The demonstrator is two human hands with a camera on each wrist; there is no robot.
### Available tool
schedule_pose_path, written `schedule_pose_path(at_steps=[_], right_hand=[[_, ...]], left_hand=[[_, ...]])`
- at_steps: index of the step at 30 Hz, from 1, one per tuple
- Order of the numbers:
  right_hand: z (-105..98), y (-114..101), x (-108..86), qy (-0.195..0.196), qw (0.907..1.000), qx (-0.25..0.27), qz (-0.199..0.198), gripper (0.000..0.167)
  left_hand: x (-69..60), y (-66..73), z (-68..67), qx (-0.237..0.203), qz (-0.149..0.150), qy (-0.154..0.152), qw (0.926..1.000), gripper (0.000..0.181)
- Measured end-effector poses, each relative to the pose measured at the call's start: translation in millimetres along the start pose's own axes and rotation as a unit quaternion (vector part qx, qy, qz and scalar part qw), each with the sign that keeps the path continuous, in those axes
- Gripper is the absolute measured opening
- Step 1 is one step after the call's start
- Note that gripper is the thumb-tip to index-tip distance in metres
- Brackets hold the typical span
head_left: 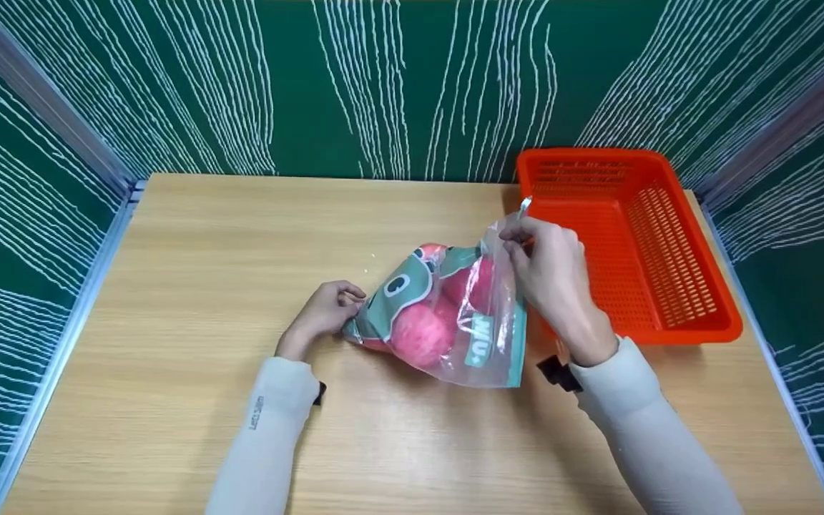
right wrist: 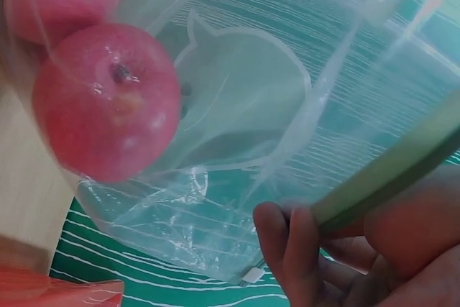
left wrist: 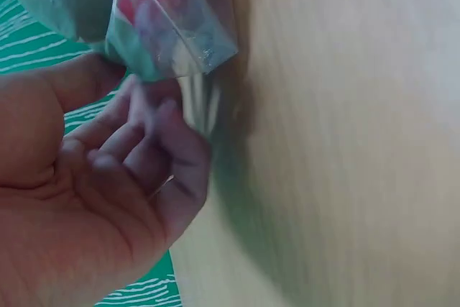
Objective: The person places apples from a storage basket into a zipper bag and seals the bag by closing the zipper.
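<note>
A clear zip bag [head_left: 498, 343] with a green cartoon print lies tilted over the middle of the table, its green top edge to the right. Several red apples [right wrist: 108, 102] show through its plastic. My right hand [head_left: 551, 268] pinches the green edge strip [right wrist: 388, 167] near the zip slider. At the opposite, bottom end, my left hand [head_left: 322, 315] has its thumb and curled fingers at the bag's corner [left wrist: 154, 59] and appears to pinch it. Part of that contact is hidden behind the plastic.
An orange-red plastic basket [head_left: 609, 236] with slotted walls stands at the table's back right, just beyond my right hand. The wooden table [head_left: 226, 236] is bounded by green walls [head_left: 426, 86] with white wavy lines and metal rails.
</note>
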State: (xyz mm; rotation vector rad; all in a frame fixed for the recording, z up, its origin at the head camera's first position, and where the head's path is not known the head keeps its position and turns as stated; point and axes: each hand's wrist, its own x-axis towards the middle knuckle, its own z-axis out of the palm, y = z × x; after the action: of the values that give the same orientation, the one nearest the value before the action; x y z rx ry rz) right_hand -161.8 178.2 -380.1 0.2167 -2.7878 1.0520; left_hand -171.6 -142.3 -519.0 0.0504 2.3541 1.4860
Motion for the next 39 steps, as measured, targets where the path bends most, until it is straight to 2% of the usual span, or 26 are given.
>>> schedule_pose_path(at_steps=[6,10,13,17,21,24,30,36,39], right_hand=[[4.2,-5.3,4.5,0.022,0.9997,0.015,0.000,0.023],[8.9,-7.8,8.3,0.015,0.9997,0.018,0.009,0.025],[13.4,-8.7,11.5,-0.002,0.9997,0.015,0.019,0.029],[22.9,-10.3,18.0,-0.023,0.9991,0.004,0.035,0.036],[35.3,-12.7,26.3,-0.041,0.9970,-0.002,0.066,0.042],[45.3,-12.4,33.6,-0.046,0.9950,-0.005,0.088,0.046],[65.3,-4.7,47.7,-0.046,0.9921,-0.003,0.117,0.047],[85.9,14.0,56.5,-0.029,0.9911,0.005,0.130,0.048],[95.7,24.9,57.6,-0.023,0.9907,0.017,0.133,0.045]], left_hand=[[-7.2,-0.8,-4.7,0.013,0.021,0.097,0.9950,0.013],[-12.9,-1.5,-14.2,0.030,0.009,0.164,0.9859,0.011],[-17.3,-3.0,-23.3,0.037,-0.003,0.217,0.9754,0.011],[-23.3,-5.7,-34.9,0.037,-0.009,0.286,0.9576,0.011],[-30.0,-8.6,-43.9,0.038,-0.008,0.338,0.9404,0.013],[-34.5,-9.7,-47.8,0.040,-0.007,0.366,0.9298,0.014],[-39.4,-12.3,-49.1,0.040,-0.013,0.402,0.9148,0.014],[-41.7,-10.8,-44.2,0.055,-0.012,0.440,0.8965,0.013],[-42.3,-7.6,-40.0,0.057,-0.002,0.448,0.8922,0.013]])
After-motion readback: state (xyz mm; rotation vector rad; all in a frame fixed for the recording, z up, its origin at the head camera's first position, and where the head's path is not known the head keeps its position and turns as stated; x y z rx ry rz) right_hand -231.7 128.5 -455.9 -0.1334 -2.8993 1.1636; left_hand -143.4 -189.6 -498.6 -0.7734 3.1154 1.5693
